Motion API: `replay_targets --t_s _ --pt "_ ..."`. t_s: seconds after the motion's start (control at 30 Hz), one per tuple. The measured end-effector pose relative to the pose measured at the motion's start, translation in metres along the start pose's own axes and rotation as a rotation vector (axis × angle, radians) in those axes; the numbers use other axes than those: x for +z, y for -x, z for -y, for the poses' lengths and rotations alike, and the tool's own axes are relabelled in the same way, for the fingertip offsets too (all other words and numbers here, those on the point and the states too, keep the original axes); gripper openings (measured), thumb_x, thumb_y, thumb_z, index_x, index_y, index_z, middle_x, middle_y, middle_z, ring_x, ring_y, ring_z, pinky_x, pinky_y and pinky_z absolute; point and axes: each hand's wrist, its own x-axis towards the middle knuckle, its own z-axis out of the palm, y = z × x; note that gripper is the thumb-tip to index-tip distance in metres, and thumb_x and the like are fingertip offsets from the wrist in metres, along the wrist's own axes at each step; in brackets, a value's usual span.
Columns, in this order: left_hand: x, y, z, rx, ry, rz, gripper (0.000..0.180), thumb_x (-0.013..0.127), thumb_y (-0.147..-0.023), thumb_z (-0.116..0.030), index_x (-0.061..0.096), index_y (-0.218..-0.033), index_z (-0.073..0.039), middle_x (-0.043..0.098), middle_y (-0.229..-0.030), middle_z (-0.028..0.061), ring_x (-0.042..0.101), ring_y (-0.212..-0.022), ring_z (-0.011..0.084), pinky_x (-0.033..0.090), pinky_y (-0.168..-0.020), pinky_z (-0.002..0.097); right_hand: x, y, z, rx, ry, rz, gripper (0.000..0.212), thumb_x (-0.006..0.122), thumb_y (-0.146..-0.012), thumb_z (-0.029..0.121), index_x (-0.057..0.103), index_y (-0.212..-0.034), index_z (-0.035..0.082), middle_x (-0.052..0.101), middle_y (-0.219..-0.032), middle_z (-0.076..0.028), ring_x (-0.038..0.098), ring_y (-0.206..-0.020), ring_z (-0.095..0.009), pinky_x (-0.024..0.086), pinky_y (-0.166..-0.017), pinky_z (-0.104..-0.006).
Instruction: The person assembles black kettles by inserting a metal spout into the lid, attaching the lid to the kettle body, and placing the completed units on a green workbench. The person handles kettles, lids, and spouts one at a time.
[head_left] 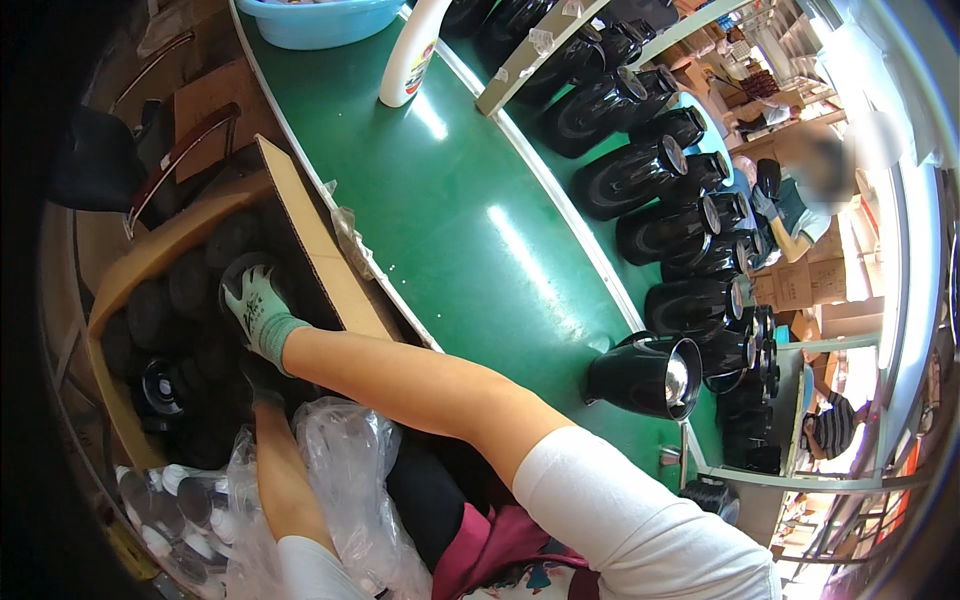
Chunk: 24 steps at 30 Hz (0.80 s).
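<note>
Both my arms reach into an open cardboard box point(122, 300) packed with black round parts point(195, 285). My right hand point(260, 312), in a pale green glove, has its fingers curved over the edge of one black round part point(238, 268). Lower down in the box is my left hand point(262, 385), dark against the parts around it. Its fingers are lost in shadow, so whether it holds something cannot be made out. A black ring-shaped piece point(162, 386) lies nearer the box's lower side.
A green workbench point(450, 210) runs beside the box, bearing a white bottle point(412, 55), a light blue basin point(320, 22) and a black pitcher-like vessel point(640, 378). Rows of black vessels point(630, 175) stand beyond a rail. Clear plastic bags point(350, 470) lie by my arms. Other people work farther off.
</note>
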Motion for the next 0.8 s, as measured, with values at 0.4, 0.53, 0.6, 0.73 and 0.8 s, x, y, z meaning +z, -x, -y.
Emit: replay_targets --t_s 0.4,0.53,0.6,0.73,0.8 --pt "-0.149 0.114 -0.079 -0.004 1.105 -0.272 0.045 0.057 -0.103 -0.043 0.06 -0.129 -0.007 0.064 -0.13 0.0089 0.058 -0.122 0.0205 0.043 -0.108 0.0395 -0.132 0.201 0.026 -0.062 -0.331 -0.692 0.072 0.069 -0.087 0.041 0.049 -0.152 0.018 0.051 -0.14 -0.027 0.049 -0.122 -0.047 0.045 -0.097 -0.0551" --pt "-0.154 0.212 -0.209 0.093 1.483 -0.048 0.046 0.057 -0.103 -0.043 0.059 -0.131 -0.007 0.063 -0.132 0.0088 0.057 -0.123 0.0198 0.042 -0.11 0.0391 -0.181 0.326 0.008 0.155 -0.132 -0.869 0.052 0.069 -0.081 0.036 0.069 -0.132 0.044 0.053 -0.147 -0.022 0.055 -0.12 -0.044 0.048 -0.098 -0.0509" --pt "-0.12 0.247 -0.281 0.072 1.615 0.178 0.047 0.057 -0.104 -0.043 0.059 -0.132 -0.006 0.063 -0.133 0.0088 0.057 -0.124 0.0195 0.042 -0.11 0.0389 -0.187 0.374 -0.023 0.283 -0.053 -0.908 0.059 0.079 -0.071 0.036 0.072 -0.13 0.033 0.055 -0.139 -0.021 0.054 -0.119 -0.043 0.045 -0.099 -0.0538" --pt "-0.022 0.295 -0.399 -0.062 1.772 0.574 0.048 0.057 -0.104 -0.043 0.058 -0.135 -0.006 0.062 -0.134 0.0087 0.056 -0.125 0.0188 0.041 -0.112 0.0385 -0.2 0.439 -0.103 0.582 0.185 -0.713 0.082 0.085 -0.071 0.043 0.059 -0.145 0.019 0.051 -0.133 -0.022 0.047 -0.122 -0.044 0.038 -0.104 -0.0576" --pt "0.007 0.302 -0.426 -0.061 1.764 0.677 0.049 0.056 -0.105 -0.044 0.057 -0.136 -0.006 0.062 -0.135 0.0087 0.056 -0.125 0.0184 0.041 -0.112 0.0383 -0.177 0.442 -0.14 0.687 0.266 -0.715 0.079 0.081 -0.077 0.048 0.057 -0.148 0.022 0.051 -0.136 -0.02 0.047 -0.122 -0.043 0.038 -0.105 -0.0574"
